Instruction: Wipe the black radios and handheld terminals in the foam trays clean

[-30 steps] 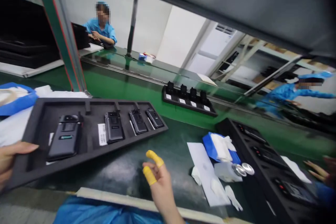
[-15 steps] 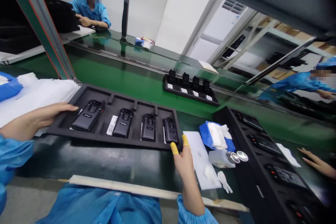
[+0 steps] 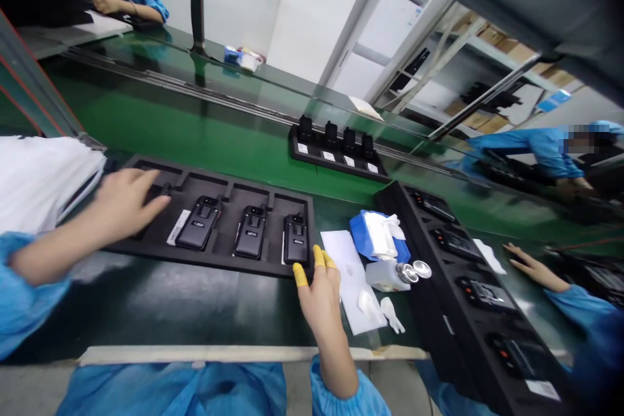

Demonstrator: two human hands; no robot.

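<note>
A black foam tray [image 3: 253, 265] lies on the dark green bench in front of me, with several two-way radios in its slots, such as this black radio [image 3: 251, 234]. My left hand [image 3: 124, 205] is over the tray's left end, fingers spread, holding nothing. It hides most of the leftmost radio [image 3: 166, 190]. At the front right corner, my right hand [image 3: 319, 292] grips the tray between thumb and fingers; yellow finger cots cover some fingertips. White labels, like this label [image 3: 178, 227], lie beside some radios.
Right of the tray are a white sheet [image 3: 336, 247], a blue tissue pack [image 3: 361, 234] and a liquid bottle [image 3: 385, 276]. A tall tray stack [image 3: 429, 299] stands beyond. Another tray [image 3: 336, 162] is at the back. A co-worker's hand [image 3: 536, 270] rests at right; white sheets [image 3: 43, 175] lie left.
The tray has come down onto the bench. My left hand has let go of its left edge and moved inward over the leftmost radio. My right hand stays at the corner.
</note>
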